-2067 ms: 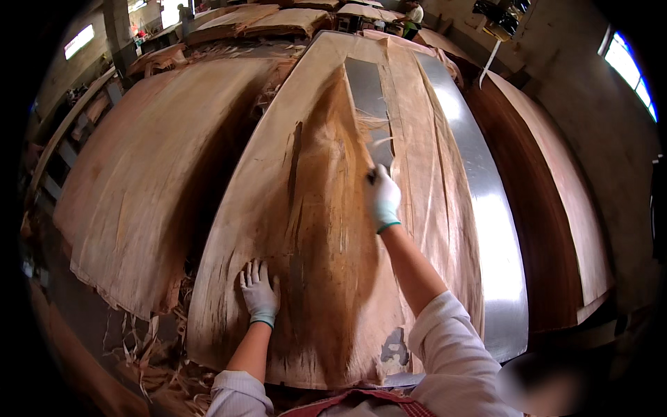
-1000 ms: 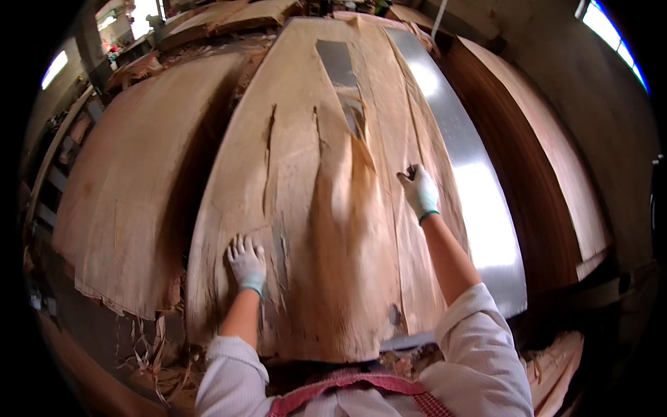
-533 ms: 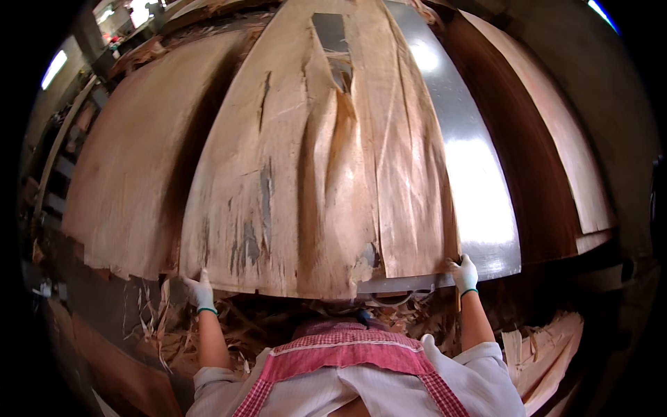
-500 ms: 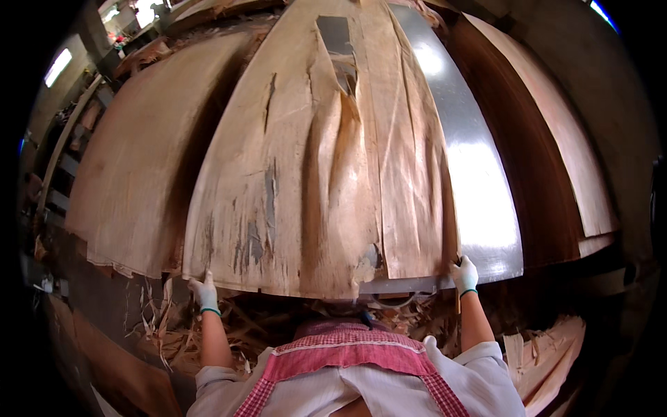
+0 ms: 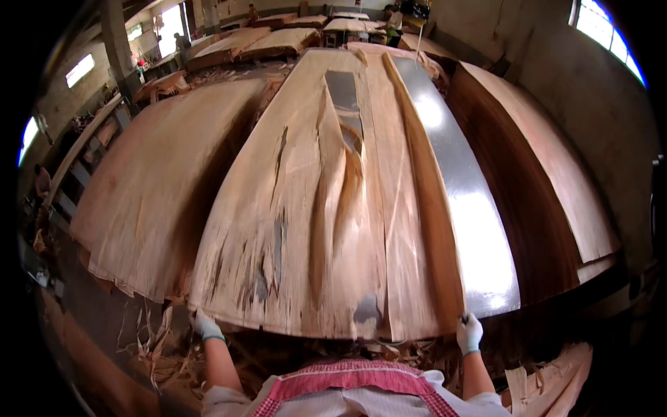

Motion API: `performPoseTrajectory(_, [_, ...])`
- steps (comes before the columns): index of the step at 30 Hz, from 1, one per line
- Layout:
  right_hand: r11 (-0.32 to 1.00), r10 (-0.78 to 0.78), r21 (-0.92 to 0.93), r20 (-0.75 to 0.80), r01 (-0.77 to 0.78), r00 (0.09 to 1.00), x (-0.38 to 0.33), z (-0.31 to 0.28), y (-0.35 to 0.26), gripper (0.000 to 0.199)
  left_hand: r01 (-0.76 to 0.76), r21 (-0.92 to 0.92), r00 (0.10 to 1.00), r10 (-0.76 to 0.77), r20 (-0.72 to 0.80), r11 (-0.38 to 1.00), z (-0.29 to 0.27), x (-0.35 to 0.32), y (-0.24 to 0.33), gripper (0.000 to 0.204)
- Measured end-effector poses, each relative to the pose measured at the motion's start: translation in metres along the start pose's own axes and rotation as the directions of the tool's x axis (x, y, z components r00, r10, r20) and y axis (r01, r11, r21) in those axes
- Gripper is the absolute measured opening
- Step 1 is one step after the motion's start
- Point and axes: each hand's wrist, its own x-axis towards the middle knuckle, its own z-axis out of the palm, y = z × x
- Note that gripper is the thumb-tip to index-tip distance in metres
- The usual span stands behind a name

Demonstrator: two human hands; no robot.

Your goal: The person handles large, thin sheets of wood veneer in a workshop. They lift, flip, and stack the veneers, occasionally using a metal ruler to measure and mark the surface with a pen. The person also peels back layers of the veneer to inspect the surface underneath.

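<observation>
A long, thin wood veneer sheet lies over a shiny grey metal table top, with a bare strip of metal along its right side. Splits, ragged holes and a raised fold run along the sheet. At the near left corner my left hand, in a white glove with a green cuff, is closed on the veneer's edge. My right hand, gloved alike, is closed at the near right corner. Along the right, the sheet's edge stands up off the metal in a wave. The fingertips of both hands are partly hidden.
Veneer stacks flank the table, one on the left and one on the right. Torn veneer scraps litter the floor near me. More stacks and a person are farther back. A window shines at upper right.
The view has tilted up, showing more of the room. The veneer's near edge now covers the metal strip that showed at the front, and its right side bulges higher. Both hands keep their grip.
</observation>
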Motion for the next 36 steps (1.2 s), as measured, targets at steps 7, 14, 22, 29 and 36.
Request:
performPoseTrajectory(7, [0.996,-0.035,-0.083,-0.089,0.028,0.995,0.018,-0.007,0.008,0.022,0.163,-0.077,0.965,-0.143,0.22,0.984,-0.002,0.007,-0.049,0.057])
performPoseTrajectory(14, [0.998,0.013,-0.057,-0.058,-0.017,0.998,0.138,0.013,-0.058,0.027,0.186,0.297,0.982,-0.166,-0.09,0.937,0.178,-0.039,0.005,0.056])
performPoseTrajectory(22, [0.995,0.017,-0.097,-0.005,-0.017,1.0,0.125,-0.004,-0.028,0.023,0.155,-0.131,0.919,-0.094,0.383,0.979,0.09,0.035,-0.037,0.052])
performPoseTrajectory(29, [0.991,-0.085,-0.105,0.015,0.086,0.996,0.178,-0.003,-0.027,0.028,0.11,0.133,0.988,-0.123,0.096,0.985,0.122,0.043,-0.025,0.038])
performPoseTrajectory(36, [0.981,0.177,-0.103,0.123,-0.165,0.976,0.138,-0.004,0.08,0.048,0.132,0.247,0.979,-0.166,0.121,0.96,0.143,-0.04,-0.023,0.06])
